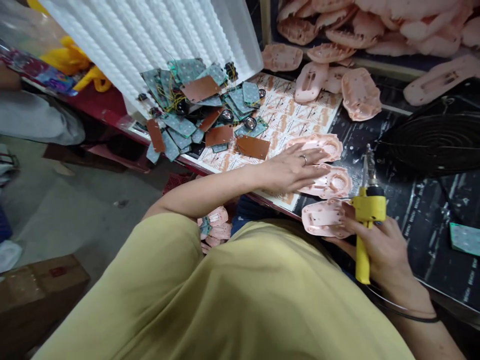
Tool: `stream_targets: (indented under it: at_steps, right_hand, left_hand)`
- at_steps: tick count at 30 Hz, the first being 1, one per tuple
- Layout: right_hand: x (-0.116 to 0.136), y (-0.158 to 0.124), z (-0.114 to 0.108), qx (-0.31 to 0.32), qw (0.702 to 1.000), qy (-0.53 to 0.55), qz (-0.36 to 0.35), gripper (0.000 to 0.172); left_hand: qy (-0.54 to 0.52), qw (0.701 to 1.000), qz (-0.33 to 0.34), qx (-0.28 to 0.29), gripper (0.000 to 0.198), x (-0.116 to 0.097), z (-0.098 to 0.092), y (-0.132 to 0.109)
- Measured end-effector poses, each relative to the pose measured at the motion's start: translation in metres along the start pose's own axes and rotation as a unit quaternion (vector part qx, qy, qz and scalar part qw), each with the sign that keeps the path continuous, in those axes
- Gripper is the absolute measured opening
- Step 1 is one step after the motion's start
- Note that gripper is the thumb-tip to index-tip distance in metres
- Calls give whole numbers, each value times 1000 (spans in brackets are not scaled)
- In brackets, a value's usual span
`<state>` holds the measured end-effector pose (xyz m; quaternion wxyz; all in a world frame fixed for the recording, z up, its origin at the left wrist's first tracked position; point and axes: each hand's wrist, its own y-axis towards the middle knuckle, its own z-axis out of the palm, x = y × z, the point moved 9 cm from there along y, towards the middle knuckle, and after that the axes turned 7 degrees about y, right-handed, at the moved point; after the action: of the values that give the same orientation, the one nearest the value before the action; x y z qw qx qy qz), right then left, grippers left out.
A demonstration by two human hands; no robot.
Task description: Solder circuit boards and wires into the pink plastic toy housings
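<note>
Fingers spread, my left hand (290,167) lies over two pink plastic shells, the upper one (330,147) and the middle one (339,181). My right hand (380,245) is wrapped round a yellow soldering gun (363,257), whose metal tip points away from me. Some right fingers also touch the edge of a third pink shell (322,218) at the table's front edge. The three shells lie in a column with their hollow sides up.
Green and brown circuit boards (180,125) with wires and small speakers are heaped beside white foam (150,35). More pink shells (360,92) lie behind, near a filled bin. A black fan (435,140) stands right. Another person's sleeve (37,120) shows left.
</note>
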<state>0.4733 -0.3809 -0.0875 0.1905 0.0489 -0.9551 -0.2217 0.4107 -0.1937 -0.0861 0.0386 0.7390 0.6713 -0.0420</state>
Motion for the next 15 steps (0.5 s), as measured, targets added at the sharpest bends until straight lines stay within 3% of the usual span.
stream_targets:
  at_steps: [2,4,7,11,15]
  right_hand:
    - [10,13,0,-16,999,-16,-27,37]
    - [13,21,-1,-22,999,-22,-31,40]
    - [7,22,-5,-27,999,-37,-26,46]
    - [1,18,-17,-58,996,-53,-35,43]
    - [1,23,-16,-36,998,-31,-31,35]
  left_hand:
    - [3,998,-25,-59,43,22,-20,-14]
    - [15,994,-68,-83,36,51,-39,-39]
    - [55,988,-142,-38,28,94,-52,-84]
    - [99,979,-179,28,24,120,-45,-121]
    - [78,975,-200,57,19,129,-32,-122]
